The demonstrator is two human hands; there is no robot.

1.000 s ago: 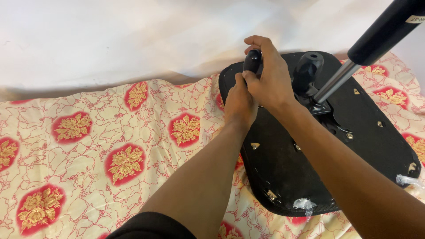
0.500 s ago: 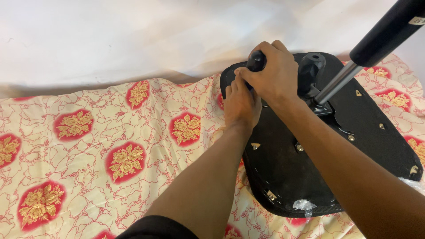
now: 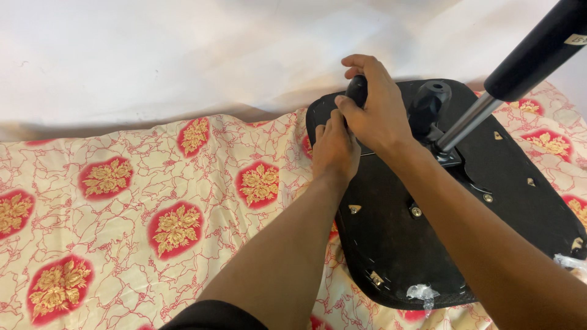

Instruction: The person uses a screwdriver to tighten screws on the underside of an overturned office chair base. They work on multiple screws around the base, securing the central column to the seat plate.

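We see an upturned office-chair seat (image 3: pixel 452 244) lying underside up on a patterned cloth (image 3: pixel 153 208), with both hands at its far edge. The right hand (image 3: pixel 379 113) has its fingers curled tight round a black knob (image 3: pixel 357 90) at the end of a lever, thumb side toward us. The left hand (image 3: pixel 335 150) sits just below it, palm down on the seat's rim, fingers bunched against the lever shaft; we cannot tell if they actually grip it or only press. As for progress: the metal mechanism plate (image 3: pixel 449 156) appears bolted in place, the gas cylinder (image 3: pixel 507 79) stands in it, tilted up to the right, and several small screws (image 3: pixel 416 212) show seated in the underside, so we judge the base fittings done and the lever or knob the part in hand. A second black knob (image 3: pixel 430 101) sits just right of the hand. Materials: seat underside is matte black, flat, rounded oblong; cylinder has a shiny steel rod and thick black sleeve; bits of clear plastic wrap (image 3: pixel 422 292) cling to the near edge. Cloth is cream, thin, creased, with red line work and red-gold flower medallions; white wall (image 3: pixel 183 55) behind.
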